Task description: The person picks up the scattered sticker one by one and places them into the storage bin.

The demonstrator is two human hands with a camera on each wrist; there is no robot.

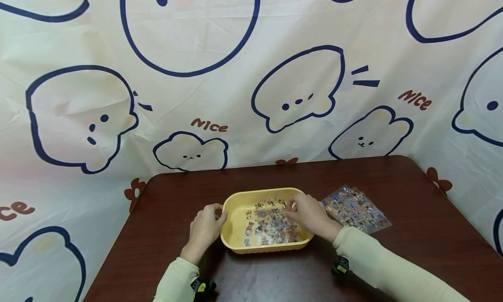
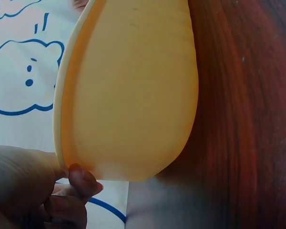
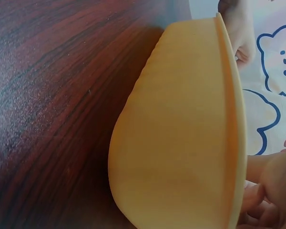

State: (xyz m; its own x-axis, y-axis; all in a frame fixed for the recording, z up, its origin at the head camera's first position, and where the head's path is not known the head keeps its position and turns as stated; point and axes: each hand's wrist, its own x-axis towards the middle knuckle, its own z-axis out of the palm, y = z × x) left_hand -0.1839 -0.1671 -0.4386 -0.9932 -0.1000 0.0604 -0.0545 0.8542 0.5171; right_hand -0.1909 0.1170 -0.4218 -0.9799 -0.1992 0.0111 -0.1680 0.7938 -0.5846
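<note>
A person's two hands work at a shallow yellow tray (image 1: 234,225) on a dark reddish-brown table (image 1: 267,278). The tray lies between the hands, its long side facing the wearer. The left hand (image 1: 204,225) is at the tray's left end, thumb and fingers pinching the rim. The right hand (image 1: 308,212) reaches over the right end, its thumb and fingertips drawn together above the inside; whether they grip a small piece is too fine to tell. The hands are well apart, with the tray spanning the gap.

Inside the tray, right of the left hand and partly below the right fingertips, lies a clear patch crowded with tiny colourful figures (image 1: 275,225); a few separate figures dot the tray floor along its left and far edges. Just beyond the right hand, overlapping clear sheets (image 1: 357,208) of similar figures rest on the table. Behind hangs white cloth (image 1: 232,96) with blue-outlined cartoon animals.
</note>
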